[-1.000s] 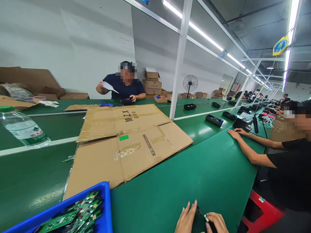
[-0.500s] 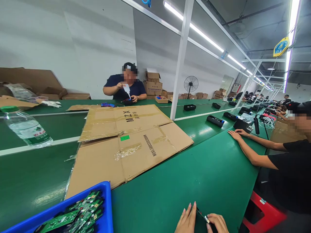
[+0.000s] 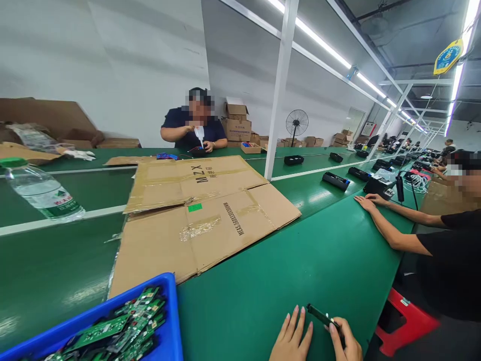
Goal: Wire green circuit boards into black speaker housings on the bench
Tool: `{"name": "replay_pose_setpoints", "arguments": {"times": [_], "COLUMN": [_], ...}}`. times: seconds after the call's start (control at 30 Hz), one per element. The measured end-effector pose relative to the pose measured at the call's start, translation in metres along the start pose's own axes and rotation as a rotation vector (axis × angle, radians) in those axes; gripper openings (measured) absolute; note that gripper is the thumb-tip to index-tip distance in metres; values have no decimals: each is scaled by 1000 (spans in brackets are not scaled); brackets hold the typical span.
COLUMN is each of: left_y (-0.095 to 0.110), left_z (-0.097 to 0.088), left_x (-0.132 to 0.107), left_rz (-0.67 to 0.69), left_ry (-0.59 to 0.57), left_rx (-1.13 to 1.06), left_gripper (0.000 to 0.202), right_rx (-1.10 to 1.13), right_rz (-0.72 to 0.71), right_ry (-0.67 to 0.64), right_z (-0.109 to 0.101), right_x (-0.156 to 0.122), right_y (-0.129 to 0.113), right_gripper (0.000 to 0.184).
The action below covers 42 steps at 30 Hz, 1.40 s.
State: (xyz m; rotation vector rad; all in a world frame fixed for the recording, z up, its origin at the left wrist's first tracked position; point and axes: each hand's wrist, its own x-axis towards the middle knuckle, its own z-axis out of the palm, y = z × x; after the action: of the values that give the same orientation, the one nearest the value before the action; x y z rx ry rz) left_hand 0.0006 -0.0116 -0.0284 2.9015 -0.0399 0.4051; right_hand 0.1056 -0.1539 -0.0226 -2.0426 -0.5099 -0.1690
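Observation:
My left hand point(image 3: 292, 337) lies flat on the green table point(image 3: 300, 260) at the bottom edge, fingers straight and together, holding nothing. Just to its right my right hand point(image 3: 345, 343) grips a thin dark stick-shaped part point(image 3: 321, 315), which points up and to the left, its tip above my left fingertips. A blue bin point(image 3: 170, 321) of green circuit boards point(image 3: 112, 333) stands at the lower left, an arm's reach from my left hand.
A flattened cardboard box point(image 3: 203, 210) covers the table's middle. A water bottle point(image 3: 45, 193) lies at the left. A co-worker's forearms point(image 3: 391, 228) rest on the table at the right; another person point(image 3: 193, 128) sits across. A white post point(image 3: 280, 90) rises behind the cardboard. Black devices point(image 3: 335, 180) line the belt.
The view has tipped down a little, so more of my hands shows. The dark part in my right hand has swung up, clear of my left hand. The person across brought a white piece toward their face.

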Motion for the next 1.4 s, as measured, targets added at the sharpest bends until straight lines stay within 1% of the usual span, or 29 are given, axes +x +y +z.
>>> {"name": "replay_pose_setpoints", "arguments": {"times": [0.07, 0.13, 0.17, 0.23, 0.3, 0.4, 0.53, 0.7, 0.8, 0.9, 1.1, 1.27, 1.4], "left_y": [2, 4, 6, 9, 11, 14, 16, 18, 19, 20, 19, 19, 20], "left_z": [-10, -23, -31, -46, -58, -67, -73, -84, -87, -87, -86, -85, -80], "left_x": [1, 4, 6, 10, 13, 13, 12, 16, 17, 15, 15, 16, 14], "left_rz": [4, -25, -51, -103, -147, -187, -226, -253, -271, -274, -293, -305, -301], "left_ry": [-45, -171, -251, -382, -446, -447, -437, -478, -470, -446, -436, -431, -410], "left_rx": [-18, -107, -150, -226, -286, -361, -422, -446, -439, -445, -485, -485, -480], "left_gripper": [56, 71, 77, 83, 85, 85, 84, 81, 81, 81, 81, 80, 78], "right_rx": [59, 96, 100, 89, 76, 68, 57, 50, 42, 26, -2, -23, -20], "right_rz": [59, 73, 63, 29, -4, -32, -47, -78, -102, -128, -174, -173, -165], "right_ry": [-158, -239, -250, -230, -209, -192, -211, -220, -210, -193, -153, -118, -119], "right_z": [-2, 0, 2, 7, 11, 11, 9, 8, 8, 8, 8, 8, 7], "right_x": [7, 13, 15, 17, 17, 16, 17, 17, 15, 13, 11, 13, 14], "right_y": [-8, -21, -27, -38, -45, -46, -44, -45, -44, -42, -40, -39, -42], "right_gripper": [47, 45, 45, 44, 43, 42, 41, 38, 38, 37, 37, 39, 39]}}
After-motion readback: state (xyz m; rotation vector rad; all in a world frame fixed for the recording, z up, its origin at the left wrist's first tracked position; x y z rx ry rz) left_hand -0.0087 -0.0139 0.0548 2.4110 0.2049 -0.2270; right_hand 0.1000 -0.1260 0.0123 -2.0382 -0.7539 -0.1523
